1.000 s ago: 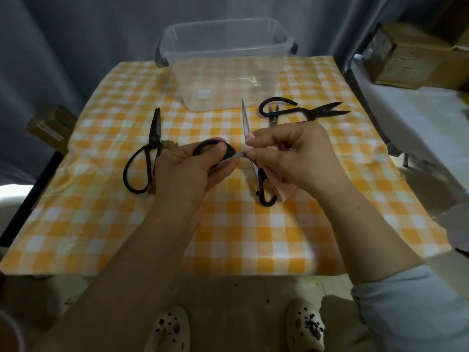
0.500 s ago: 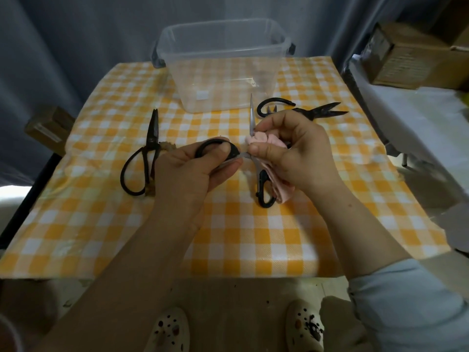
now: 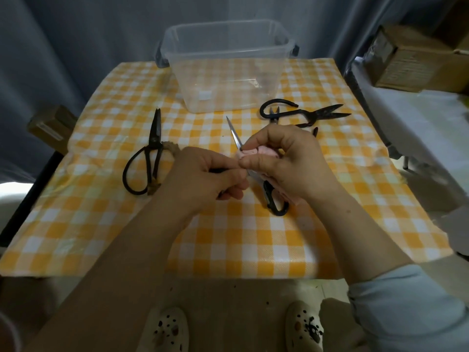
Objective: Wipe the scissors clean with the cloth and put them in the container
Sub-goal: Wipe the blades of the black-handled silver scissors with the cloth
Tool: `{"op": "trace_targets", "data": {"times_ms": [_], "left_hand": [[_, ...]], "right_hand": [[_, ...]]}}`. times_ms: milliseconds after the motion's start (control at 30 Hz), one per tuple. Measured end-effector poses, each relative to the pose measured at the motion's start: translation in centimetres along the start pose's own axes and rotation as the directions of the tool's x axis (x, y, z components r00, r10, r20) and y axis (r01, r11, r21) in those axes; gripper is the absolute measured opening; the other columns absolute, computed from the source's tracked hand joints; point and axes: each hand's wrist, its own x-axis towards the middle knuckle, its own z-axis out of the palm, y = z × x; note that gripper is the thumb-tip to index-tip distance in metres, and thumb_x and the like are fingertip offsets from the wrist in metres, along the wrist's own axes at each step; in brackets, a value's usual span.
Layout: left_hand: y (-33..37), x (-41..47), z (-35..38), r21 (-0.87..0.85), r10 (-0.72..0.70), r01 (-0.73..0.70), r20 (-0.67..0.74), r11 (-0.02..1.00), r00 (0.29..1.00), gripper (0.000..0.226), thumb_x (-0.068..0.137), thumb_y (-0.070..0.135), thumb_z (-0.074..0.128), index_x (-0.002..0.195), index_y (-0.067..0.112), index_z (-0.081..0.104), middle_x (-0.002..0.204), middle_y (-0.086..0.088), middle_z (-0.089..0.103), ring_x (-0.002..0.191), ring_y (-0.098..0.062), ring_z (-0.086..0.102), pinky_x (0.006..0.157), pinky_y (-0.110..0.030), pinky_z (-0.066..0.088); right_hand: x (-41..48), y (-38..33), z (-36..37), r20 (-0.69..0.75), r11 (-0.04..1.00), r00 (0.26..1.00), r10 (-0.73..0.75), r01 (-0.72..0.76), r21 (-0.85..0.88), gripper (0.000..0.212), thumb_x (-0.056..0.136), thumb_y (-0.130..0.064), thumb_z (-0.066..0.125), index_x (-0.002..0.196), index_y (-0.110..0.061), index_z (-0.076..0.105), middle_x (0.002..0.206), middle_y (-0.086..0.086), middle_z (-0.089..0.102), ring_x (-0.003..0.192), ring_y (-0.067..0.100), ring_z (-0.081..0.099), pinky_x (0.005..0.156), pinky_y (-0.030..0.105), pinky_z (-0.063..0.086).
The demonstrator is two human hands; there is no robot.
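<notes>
Scissors (image 3: 234, 135) held just in front of container (image 3: 223, 80), blade tip toward it. Right hand (image 3: 291, 163) pinches pink cloth (image 3: 253, 152) round blade; left hand (image 3: 203, 179) grips dark handle. Likely light, stiff, sharp-edged: take hold by loops, not bare blade. Second pair (image 3: 149, 153) front-left of container, third pair (image 3: 304, 113) front-right.

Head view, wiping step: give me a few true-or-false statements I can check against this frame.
1. The right hand pinches the pink cloth on a blade of the scissors in hand. True.
2. The scissors in hand are inside the container. False: they are held in front of the container, above the table.
3. A second pair of scissors lies on the table left of the hands. True.
4. The left hand lies flat on the table. False: it grips the scissors in hand.
</notes>
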Motion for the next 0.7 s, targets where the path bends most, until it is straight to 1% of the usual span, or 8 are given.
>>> {"op": "trace_targets", "data": {"times_ms": [67, 133, 200, 267, 367, 533, 633, 700], "left_hand": [[-0.2, 0.1, 0.2, -0.018, 0.023, -0.024, -0.047, 1.0, 0.999, 0.011, 0.086, 0.006, 0.064, 0.083, 0.014, 0.072, 0.068, -0.002, 0.072, 0.06, -0.011, 0.069, 0.057, -0.018, 0.054], [-0.3, 0.1, 0.3, -0.066, 0.011, -0.016, -0.081, 0.998, 0.997, 0.012, 0.087, 0.006, 0.063, 0.083, 0.014, 0.071, 0.065, 0.0, 0.072, 0.06, -0.01, 0.068, 0.057, -0.017, 0.054], [-0.5, 0.2, 0.5, -0.118, -0.015, 0.003, -0.099, 0.993, 0.995, 0.012, 0.087, 0.005, 0.062, 0.083, 0.013, 0.07, 0.064, 0.001, 0.071, 0.059, -0.009, 0.067, 0.058, -0.017, 0.054], [-0.7, 0.2, 0.6, -0.164, -0.041, 0.022, -0.116, 0.986, 0.992, 0.011, 0.087, 0.005, 0.062, 0.086, 0.013, 0.07, 0.066, 0.001, 0.072, 0.06, -0.009, 0.067, 0.06, -0.018, 0.056], [-0.6, 0.2, 0.8, -0.229, -0.07, 0.036, -0.14, 0.973, 0.988, 0.011, 0.086, 0.004, 0.063, 0.092, 0.012, 0.069, 0.066, 0.001, 0.072, 0.061, -0.008, 0.067, 0.062, -0.018, 0.057], [-0.5, 0.3, 1.3, -0.233, -0.081, 0.037, -0.181, 0.972, 0.98, 0.018, 0.087, 0.005, 0.062, 0.079, 0.018, 0.07, 0.064, 0.001, 0.071, 0.06, -0.007, 0.066, 0.065, -0.021, 0.056], [-0.5, 0.2, 1.6, -0.257, -0.089, 0.034, -0.204, 0.966, 0.975, 0.018, 0.088, 0.004, 0.061, 0.078, 0.017, 0.07, 0.06, 0.002, 0.069, 0.056, -0.005, 0.064, 0.062, -0.02, 0.055], [-0.6, 0.2, 1.9, -0.253, -0.078, 0.016, -0.237, 0.967, 0.969, 0.02, 0.088, 0.003, 0.061, 0.077, 0.017, 0.069, 0.057, 0.004, 0.068, 0.053, -0.004, 0.062, 0.058, -0.017, 0.054]], "right_hand": [[-0.1, 0.3, 0.5, -0.083, 1.0, 0.996, 0.018, -0.019, -0.017, 0.01, 0.076, -0.023, 0.077, 0.081, -0.018, 0.071, 0.079, -0.01, 0.068, 0.078, 0.008, 0.061, 0.071, 0.028, 0.051], [0.0, 0.4, 0.6, -0.22, 0.996, 0.974, 0.052, -0.065, -0.054, 0.011, 0.076, -0.026, 0.077, 0.077, -0.033, 0.068, 0.078, -0.02, 0.064, 0.086, 0.01, 0.062, 0.078, 0.032, 0.051], [0.4, 0.3, 0.1, -0.353, 0.996, 0.933, 0.069, -0.085, -0.03, 0.018, 0.076, -0.026, 0.077, 0.077, -0.04, 0.065, 0.079, -0.024, 0.063, 0.088, 0.007, 0.062, 0.078, 0.022, 0.049], [0.6, -0.1, -0.7, -0.389, 0.997, 0.918, 0.072, -0.05, 0.066, 0.016, 0.076, -0.019, 0.078, 0.082, -0.03, 0.068, 0.081, -0.017, 0.066, 0.08, 0.0, 0.063, 0.07, 0.012, 0.046], [0.5, -0.6, -1.2, -0.257, 0.991, 0.962, 0.087, -0.056, 0.124, 0.012, 0.075, -0.015, 0.078, 0.087, -0.015, 0.073, 0.082, -0.008, 0.069, 0.077, -0.001, 0.065, 0.067, 0.011, 0.047], [0.0, 0.0, -0.3, -0.009, 0.998, 1.0, 0.007, -0.008, -0.059, 0.012, 0.078, -0.017, 0.075, 0.091, -0.016, 0.075, 0.092, 0.001, 0.068, 0.089, 0.008, 0.062, 0.077, 0.024, 0.051], [-0.1, 0.4, -0.2, 0.019, 0.997, 1.0, 0.003, -0.002, -0.075, 0.014, 0.078, -0.014, 0.075, 0.092, -0.015, 0.076, 0.094, 0.003, 0.068, 0.086, 0.01, 0.062, 0.077, 0.028, 0.052], [-0.1, 0.4, -0.2, 0.031, 0.995, 1.0, 0.004, -0.001, -0.103, 0.014, 0.079, -0.016, 0.074, 0.093, -0.017, 0.076, 0.094, 0.002, 0.066, 0.082, 0.007, 0.06, 0.075, 0.025, 0.051]]}}
